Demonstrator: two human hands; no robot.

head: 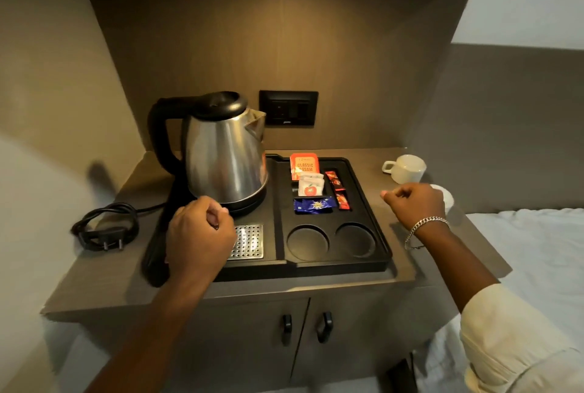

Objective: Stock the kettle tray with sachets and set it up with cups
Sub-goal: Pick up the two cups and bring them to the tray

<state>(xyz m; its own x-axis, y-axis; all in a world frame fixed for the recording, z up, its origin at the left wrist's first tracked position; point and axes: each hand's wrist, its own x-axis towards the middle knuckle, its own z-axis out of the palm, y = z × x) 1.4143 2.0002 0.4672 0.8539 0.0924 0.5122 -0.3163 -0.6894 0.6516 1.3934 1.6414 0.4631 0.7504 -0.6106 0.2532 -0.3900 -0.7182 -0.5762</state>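
Observation:
A black kettle tray (380, 222) sits on a small cabinet top, with a steel kettle (224, 155) on its left half. Its back right compartments hold an orange tea sachet (304, 165), white sachets (311, 185), a blue sachet (313, 205) and red stick sachets (337, 188). Two round cup wells (308, 242) at the front right hold nothing. A white cup (406, 168) stands on the cabinet right of the tray; a second white cup (445, 195) is mostly hidden behind my right hand (414, 203). My left hand (200, 234) hovers curled over the tray's front left. Both hands hold nothing.
The kettle's coiled black cord and plug (106, 229) lie left of the tray. A perforated metal drip plate (248, 240) is set in the tray front. A wall socket (288, 108) is behind. A white bed (537, 253) borders the cabinet on the right.

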